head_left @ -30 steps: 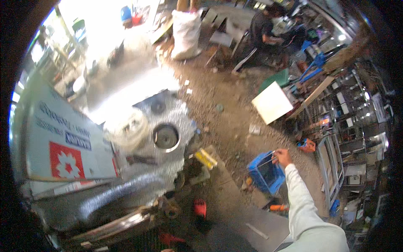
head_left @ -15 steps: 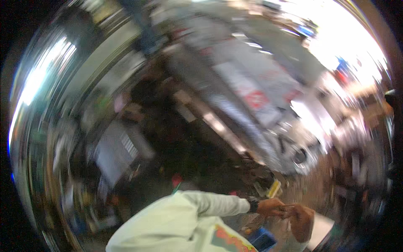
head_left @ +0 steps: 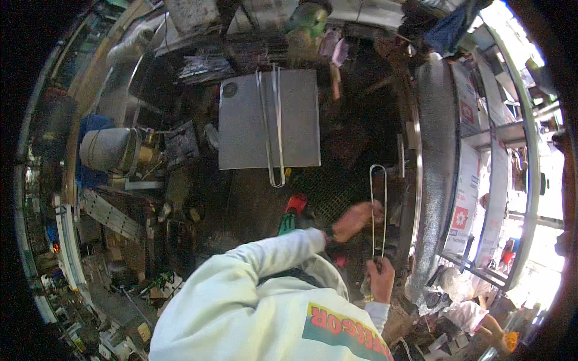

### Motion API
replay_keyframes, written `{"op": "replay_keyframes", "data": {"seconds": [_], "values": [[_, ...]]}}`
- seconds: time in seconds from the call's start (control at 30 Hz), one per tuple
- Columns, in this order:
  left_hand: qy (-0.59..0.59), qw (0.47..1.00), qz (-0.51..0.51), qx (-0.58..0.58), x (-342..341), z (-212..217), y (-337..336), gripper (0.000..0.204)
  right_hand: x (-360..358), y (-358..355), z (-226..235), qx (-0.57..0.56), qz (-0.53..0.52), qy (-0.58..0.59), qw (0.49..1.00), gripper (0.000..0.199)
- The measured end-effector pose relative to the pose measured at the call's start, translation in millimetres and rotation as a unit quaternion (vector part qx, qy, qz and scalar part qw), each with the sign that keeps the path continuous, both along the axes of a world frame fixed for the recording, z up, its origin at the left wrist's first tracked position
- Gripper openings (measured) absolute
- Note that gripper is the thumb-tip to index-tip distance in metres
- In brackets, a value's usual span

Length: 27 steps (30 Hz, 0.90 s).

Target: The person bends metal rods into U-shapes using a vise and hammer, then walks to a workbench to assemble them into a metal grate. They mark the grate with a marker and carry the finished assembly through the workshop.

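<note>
Holding a long U-shaped bent metal rod (head_left: 377, 207) upright in front of the body, the person grips it with both hands: the right hand (head_left: 380, 278) is clenched around the two free ends at the bottom, while the left hand (head_left: 355, 219) closes on the left leg about halfway up. The rod's long axis runs nearly straight away from the person, its closed loop pointing toward the top of the view and standing clear of both hands. It lies just beside the curved corrugated metal sheet (head_left: 435, 168) on the person's right, and above a dark mesh patch (head_left: 328, 192) on the cluttered ground. A second rod of the same shape (head_left: 272, 126) rests across a flat grey metal plate (head_left: 241, 135) farther ahead, well apart from either hand, the left being the nearer.
</note>
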<state>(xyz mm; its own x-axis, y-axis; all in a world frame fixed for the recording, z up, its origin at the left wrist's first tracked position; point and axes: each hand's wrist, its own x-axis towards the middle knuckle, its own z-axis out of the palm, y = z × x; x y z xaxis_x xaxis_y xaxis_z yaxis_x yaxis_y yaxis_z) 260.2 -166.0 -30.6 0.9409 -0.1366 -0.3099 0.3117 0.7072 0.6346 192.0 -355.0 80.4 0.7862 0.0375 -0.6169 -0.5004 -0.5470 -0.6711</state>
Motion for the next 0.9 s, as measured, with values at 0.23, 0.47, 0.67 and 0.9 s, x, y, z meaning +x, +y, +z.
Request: {"op": "replay_keyframes", "data": {"seconds": [0.23,0.47,0.67,0.9], "values": [[0.282,0.800,0.336,0.410,-126.3,-202.4,228.4,0.031,48.0,67.7,9.4,-0.023,0.074,-0.046,0.996,0.015],[0.302,0.919,0.237,0.084,-105.6,-168.0,251.1,0.031,67.3,85.5,4.4,-0.038,0.048,-0.039,0.997,0.015],[0.298,0.910,0.249,0.146,-113.1,-181.3,262.2,0.030,66.8,100.7,-6.7,-0.021,0.034,-0.036,0.999,0.015],[0.306,0.777,0.233,0.497,-115.6,-172.2,263.5,0.022,66.8,98.3,-14.8,-0.030,0.022,-0.031,0.999,0.016]]}}
